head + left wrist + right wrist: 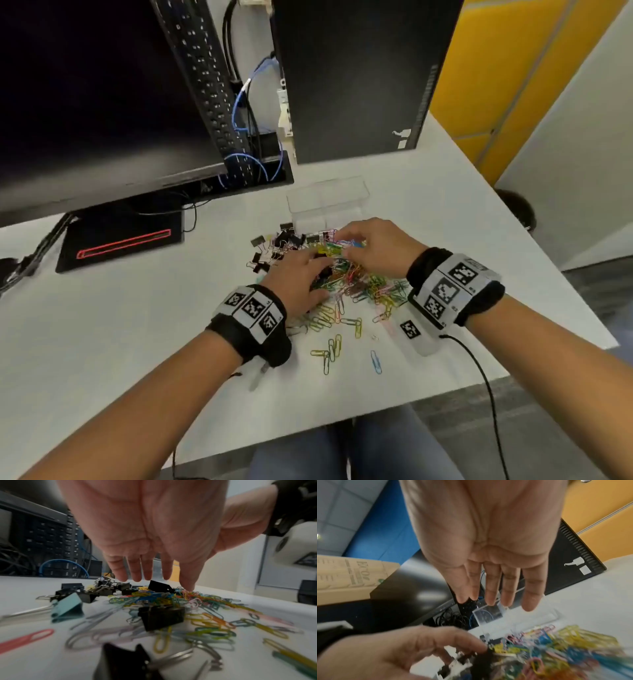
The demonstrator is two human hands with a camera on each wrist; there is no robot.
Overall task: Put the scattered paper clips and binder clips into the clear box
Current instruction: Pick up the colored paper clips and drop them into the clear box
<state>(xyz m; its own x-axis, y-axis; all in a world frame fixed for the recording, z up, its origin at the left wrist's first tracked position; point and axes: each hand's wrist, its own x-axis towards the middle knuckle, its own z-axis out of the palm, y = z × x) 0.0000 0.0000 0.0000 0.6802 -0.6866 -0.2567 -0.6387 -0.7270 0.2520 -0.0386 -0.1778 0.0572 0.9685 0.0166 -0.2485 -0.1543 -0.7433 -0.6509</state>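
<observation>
A heap of coloured paper clips (363,281) lies mid-table, with black binder clips (284,241) at its far left. The clear box (327,200) stands just behind the heap, with nothing visible inside. My left hand (301,277) rests on the heap's left side; in the left wrist view its fingers (135,572) hang straight and the thumb touches the clips. Below it lie a black binder clip (163,616) and a pale teal binder clip (67,607). My right hand (371,245) hovers over the heap's far side, its fingers (493,591) straight above the clear box (488,615) and paper clips (565,646).
A dark monitor (102,102), an upright keyboard (209,85) and cables stand at the back left. A black computer tower (352,78) stands behind the box. A black device with a red outline (120,240) lies at the left. The table's edge (513,246) runs close on the right.
</observation>
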